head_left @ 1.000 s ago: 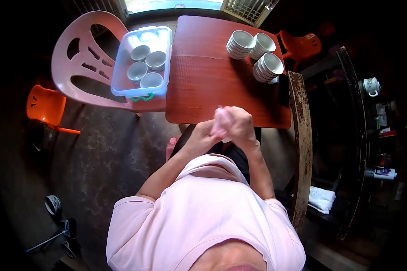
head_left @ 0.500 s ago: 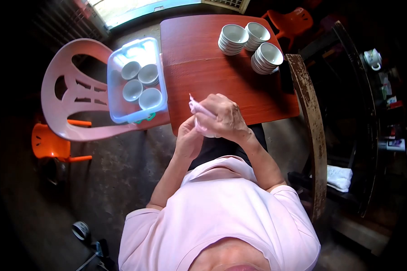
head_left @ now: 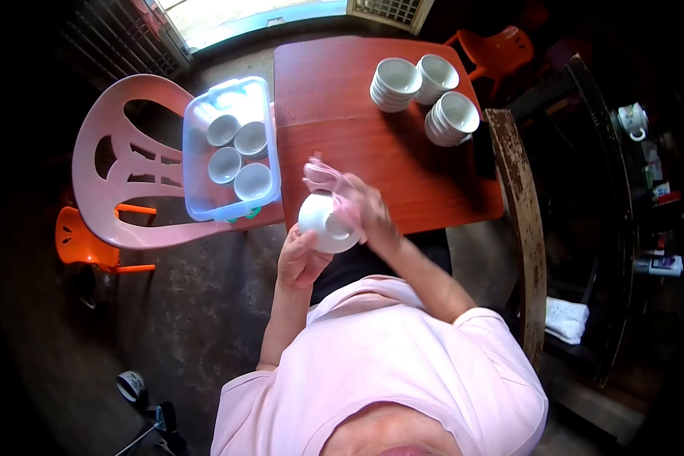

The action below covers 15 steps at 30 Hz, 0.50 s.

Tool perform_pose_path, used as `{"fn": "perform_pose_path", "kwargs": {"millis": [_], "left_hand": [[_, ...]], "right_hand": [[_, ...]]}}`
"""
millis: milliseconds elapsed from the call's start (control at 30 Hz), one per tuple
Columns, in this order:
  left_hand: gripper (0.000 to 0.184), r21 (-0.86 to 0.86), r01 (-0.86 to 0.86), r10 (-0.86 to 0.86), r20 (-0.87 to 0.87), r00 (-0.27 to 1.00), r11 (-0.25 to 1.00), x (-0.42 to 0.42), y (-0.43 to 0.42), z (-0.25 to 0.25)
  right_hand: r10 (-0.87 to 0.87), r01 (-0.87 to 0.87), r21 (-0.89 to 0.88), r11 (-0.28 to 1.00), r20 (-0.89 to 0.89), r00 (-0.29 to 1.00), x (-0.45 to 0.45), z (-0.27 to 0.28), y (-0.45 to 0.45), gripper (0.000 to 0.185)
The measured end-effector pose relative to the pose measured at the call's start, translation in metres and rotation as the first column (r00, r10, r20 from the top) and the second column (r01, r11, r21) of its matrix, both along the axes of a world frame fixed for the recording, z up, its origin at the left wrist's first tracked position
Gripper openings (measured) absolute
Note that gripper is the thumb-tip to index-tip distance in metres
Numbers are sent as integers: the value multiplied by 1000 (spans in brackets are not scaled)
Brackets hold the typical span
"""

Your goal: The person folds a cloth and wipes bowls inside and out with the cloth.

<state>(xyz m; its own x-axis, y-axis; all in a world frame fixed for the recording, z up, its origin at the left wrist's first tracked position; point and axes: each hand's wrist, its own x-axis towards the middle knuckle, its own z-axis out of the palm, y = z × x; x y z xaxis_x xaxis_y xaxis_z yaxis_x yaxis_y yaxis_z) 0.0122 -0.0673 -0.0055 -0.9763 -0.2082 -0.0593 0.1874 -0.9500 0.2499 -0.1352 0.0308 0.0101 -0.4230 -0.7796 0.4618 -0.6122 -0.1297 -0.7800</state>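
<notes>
My left hand (head_left: 302, 258) is closed on the near left rim of a white bowl (head_left: 317, 222), whose underside and foot ring face up toward me. Against the bowl's right side my right hand (head_left: 372, 215) presses a pink cloth (head_left: 328, 179); its fingers are a little blurred. One end of the cloth sticks up past the bowl. Both hands are above the near edge of the red table (head_left: 334, 99). Stacks of white bowls (head_left: 396, 82) stand at the table's far right. More white bowls (head_left: 252, 182) sit in a clear plastic bin (head_left: 191, 163) to the left.
The bin rests on a pink plastic chair (head_left: 91, 159) beside the table. Small orange chairs (head_left: 83, 242) stand at the left and far right. A worn wooden chair back (head_left: 520, 228) rises close on my right. A dark shelf holds a patterned mug (head_left: 632, 120).
The bowl, mostly hidden behind my hands before, now shows its underside. My right hand has moved slightly down and right with the cloth, and my left hand has shifted lower left.
</notes>
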Motion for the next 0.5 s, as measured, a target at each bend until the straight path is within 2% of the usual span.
{"fn": "perform_pose_path", "kwargs": {"millis": [33, 67, 133, 167, 233, 267, 300, 333, 400, 433, 467, 500], "left_hand": [[48, -24, -56, 57, 42, 997, 998, -5, 8, 14], [48, -19, -69, 69, 46, 997, 997, -12, 14, 14], [48, -8, -93, 93, 62, 994, 996, -22, 24, 12], [48, -71, -75, 80, 60, 995, 995, -25, 26, 14], [48, -263, 56, -47, 38, 998, 963, -26, 24, 15], [48, -362, 122, -116, 38, 993, 924, -28, 25, 16], [42, -418, 121, -73, 128, 989, 900, -34, 39, 45], [33, -539, 96, -82, 50, 995, 837, -42, 50, 49], [47, -559, 72, -38, 72, 997, 826, -44, 62, 48], [32, -562, 153, -148, 55, 987, 813, -46, 60, 49], [21, -582, 125, -111, 59, 992, 804, -49, 63, 50], [19, -635, 107, -84, 67, 994, 765, -52, 69, 53]], "right_hand": [[-94, 99, -7, 995, 263, 960, 19, 9, 10, 53], [-177, 197, 17, 980, 512, 841, 33, 13, 16, 56], [-172, 165, 59, 985, 496, 851, 29, 4, 29, 59], [-171, 154, 77, 985, 489, 856, 25, -2, 35, 60], [50, -87, 57, 995, 467, 883, -5, 16, 44, 55], [270, -312, 22, 950, 444, 855, -28, 48, 46, 48], [194, -254, 278, 927, 225, 955, -30, 82, 54, 36], [324, -332, 302, 894, 77, 943, -37, 80, 54, 36], [329, -407, 336, 849, 267, 906, -51, 91, 66, 33], [173, -361, 170, 917, 645, 744, -50, 80, 73, 36], [242, -223, -135, 965, 781, 576, -44, 55, 73, 45], [405, -50, -425, 904, 812, 420, -38, 31, 74, 55]]}}
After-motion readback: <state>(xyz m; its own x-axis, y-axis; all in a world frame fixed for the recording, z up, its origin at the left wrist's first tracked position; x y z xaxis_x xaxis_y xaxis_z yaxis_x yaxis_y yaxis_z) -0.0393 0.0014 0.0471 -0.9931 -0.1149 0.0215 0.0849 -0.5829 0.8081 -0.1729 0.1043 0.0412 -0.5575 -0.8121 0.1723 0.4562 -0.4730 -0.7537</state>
